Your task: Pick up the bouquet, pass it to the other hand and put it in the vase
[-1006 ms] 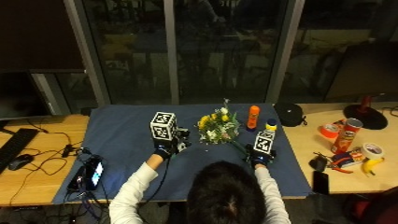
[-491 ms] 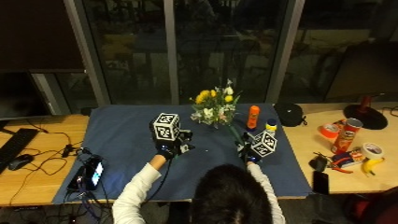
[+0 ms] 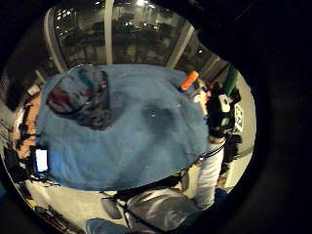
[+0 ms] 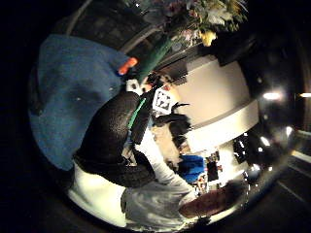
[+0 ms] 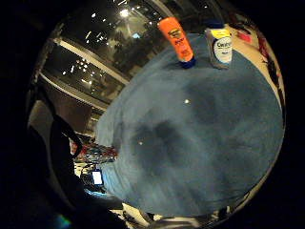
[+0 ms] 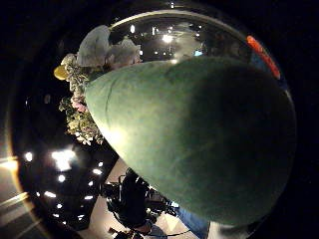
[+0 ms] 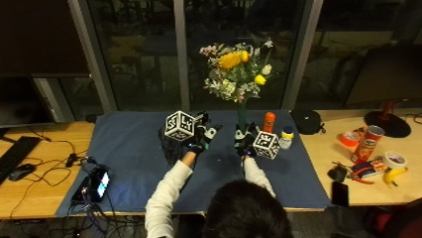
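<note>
Over the blue cloth [image 7: 131,148] we've got the bouquet [image 7: 237,69] standing upright, our right hand [image 7: 246,139] wrapped round its green stem so the left hand [image 7: 201,136], fingers spread and empty at 9 o'clock, can take it for the dark vase [image 3: 80,95].
</note>
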The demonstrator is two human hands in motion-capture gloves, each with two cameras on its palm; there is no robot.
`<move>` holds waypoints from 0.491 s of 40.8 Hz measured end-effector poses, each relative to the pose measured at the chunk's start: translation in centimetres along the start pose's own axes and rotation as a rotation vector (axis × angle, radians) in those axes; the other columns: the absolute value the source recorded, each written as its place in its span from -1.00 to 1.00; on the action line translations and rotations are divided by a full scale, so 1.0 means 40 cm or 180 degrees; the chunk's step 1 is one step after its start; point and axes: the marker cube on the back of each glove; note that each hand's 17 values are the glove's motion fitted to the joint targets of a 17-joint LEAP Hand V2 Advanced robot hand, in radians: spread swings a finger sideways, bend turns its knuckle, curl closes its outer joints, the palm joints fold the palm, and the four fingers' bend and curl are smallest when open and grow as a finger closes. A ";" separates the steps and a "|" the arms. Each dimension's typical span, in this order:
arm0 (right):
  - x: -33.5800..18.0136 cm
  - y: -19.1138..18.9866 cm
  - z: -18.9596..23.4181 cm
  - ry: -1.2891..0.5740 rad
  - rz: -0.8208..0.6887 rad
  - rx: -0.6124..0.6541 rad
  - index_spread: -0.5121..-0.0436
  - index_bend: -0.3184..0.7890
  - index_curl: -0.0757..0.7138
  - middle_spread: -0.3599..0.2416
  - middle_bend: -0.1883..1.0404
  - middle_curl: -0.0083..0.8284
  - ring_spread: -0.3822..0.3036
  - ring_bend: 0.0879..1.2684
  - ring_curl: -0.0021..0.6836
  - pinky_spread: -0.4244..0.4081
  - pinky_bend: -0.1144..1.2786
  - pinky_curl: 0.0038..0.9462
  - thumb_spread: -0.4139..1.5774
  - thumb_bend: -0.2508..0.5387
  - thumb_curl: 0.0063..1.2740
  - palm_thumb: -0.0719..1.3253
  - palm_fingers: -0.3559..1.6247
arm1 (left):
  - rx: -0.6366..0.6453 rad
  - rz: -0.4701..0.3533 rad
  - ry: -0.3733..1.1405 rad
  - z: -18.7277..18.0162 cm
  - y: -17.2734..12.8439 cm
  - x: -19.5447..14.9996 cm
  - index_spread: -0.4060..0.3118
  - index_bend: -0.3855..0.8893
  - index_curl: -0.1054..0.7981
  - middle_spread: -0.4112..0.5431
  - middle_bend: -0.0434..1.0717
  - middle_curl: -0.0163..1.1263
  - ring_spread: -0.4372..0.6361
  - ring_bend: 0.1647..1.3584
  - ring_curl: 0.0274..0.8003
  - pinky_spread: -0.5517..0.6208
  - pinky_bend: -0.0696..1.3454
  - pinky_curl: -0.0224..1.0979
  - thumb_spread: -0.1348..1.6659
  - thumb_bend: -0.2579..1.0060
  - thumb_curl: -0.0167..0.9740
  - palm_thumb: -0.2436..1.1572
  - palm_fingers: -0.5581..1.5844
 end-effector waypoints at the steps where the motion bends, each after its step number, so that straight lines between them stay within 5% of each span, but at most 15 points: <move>1: -0.006 0.007 0.008 -0.0062 -0.0026 0.0006 0.33 0.70 0.54 -0.30 0.74 0.61 -0.42 0.59 0.68 -0.50 0.27 0.11 0.54 -0.25 -0.46 0.39 0.77 | 0.0034 -0.0023 0.0098 0.004 -0.005 0.010 0.25 -0.16 -0.09 0.25 -0.60 -0.39 0.25 -0.36 -0.33 0.32 -0.35 -0.34 0.30 -0.60 -0.35 -0.37 -0.14; 10: -0.037 0.072 0.124 -0.0747 -0.0006 -0.0227 0.35 0.65 0.59 -0.27 0.77 0.62 -0.41 0.62 0.69 -0.49 0.30 0.13 0.53 -0.25 -0.39 0.49 0.74 | 0.0422 -0.0110 0.0721 0.093 -0.054 0.067 0.15 -0.09 -0.04 0.06 -0.48 -0.34 0.15 -0.45 -0.36 0.25 -0.46 -0.37 0.30 -0.59 -0.31 -0.22 -0.01; 15: -0.016 0.078 0.196 -0.0585 -0.0441 0.0259 0.35 0.62 0.62 -0.26 0.78 0.62 -0.41 0.63 0.69 -0.49 0.30 0.14 0.52 -0.28 -0.35 0.52 0.74 | 0.0472 -0.0065 0.0847 0.139 -0.068 0.115 0.15 -0.17 -0.04 0.00 -0.51 -0.32 0.10 -0.46 -0.34 0.21 -0.47 -0.35 0.28 -0.62 -0.30 -0.17 -0.01; 20: -0.046 0.146 0.214 -0.0624 -0.0581 0.0268 0.35 0.59 0.63 -0.25 0.78 0.62 -0.40 0.63 0.68 -0.49 0.30 0.14 0.52 -0.33 -0.32 0.53 0.73 | 0.0775 -0.0084 0.1077 0.165 -0.095 0.125 0.17 -0.27 -0.10 -0.07 -0.49 -0.30 0.01 -0.39 -0.29 0.11 -0.43 -0.33 0.26 -0.60 -0.27 -0.09 0.05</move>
